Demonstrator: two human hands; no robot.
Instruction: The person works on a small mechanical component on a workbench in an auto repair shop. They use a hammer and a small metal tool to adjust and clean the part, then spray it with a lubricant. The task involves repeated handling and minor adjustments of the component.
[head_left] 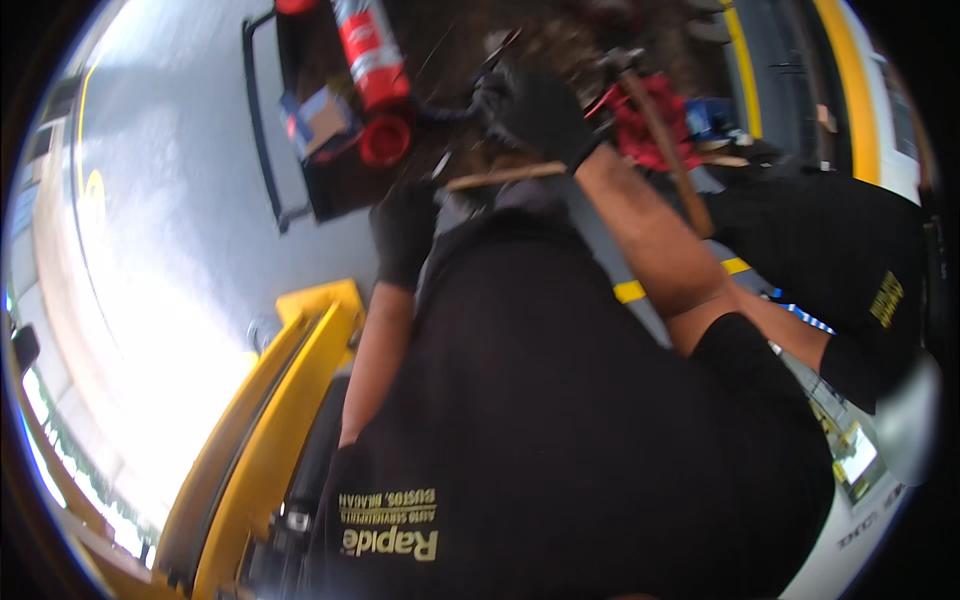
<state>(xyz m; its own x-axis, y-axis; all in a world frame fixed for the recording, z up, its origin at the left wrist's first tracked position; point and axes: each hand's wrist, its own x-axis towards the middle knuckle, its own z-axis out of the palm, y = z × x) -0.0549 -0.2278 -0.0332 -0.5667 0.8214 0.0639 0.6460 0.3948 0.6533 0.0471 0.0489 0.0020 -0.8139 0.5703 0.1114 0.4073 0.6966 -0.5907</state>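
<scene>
My left hand (405,232), in a black glove, is at the near edge of a dark tray cart (300,95). Its fingers are closed, and a short shiny metal piece (441,165) sticks up from them. Farther right, my right hand (535,112), also in a black glove, reaches over the cart's dirty top. It is closed near a thin dark tool with a reddish tip (508,42); blur hides the grip. A wooden stick (505,176) lies between both hands. Left of my right hand are a red spray can (372,55) and a round red cap (385,140).
A hammer (655,125) with a wooden handle lies over a red cloth (640,120) at the right. A small carton (322,118) sits at the cart's left. Yellow lift arm (265,440) stands lower left. A person in a black shirt (820,230) is close on my right.
</scene>
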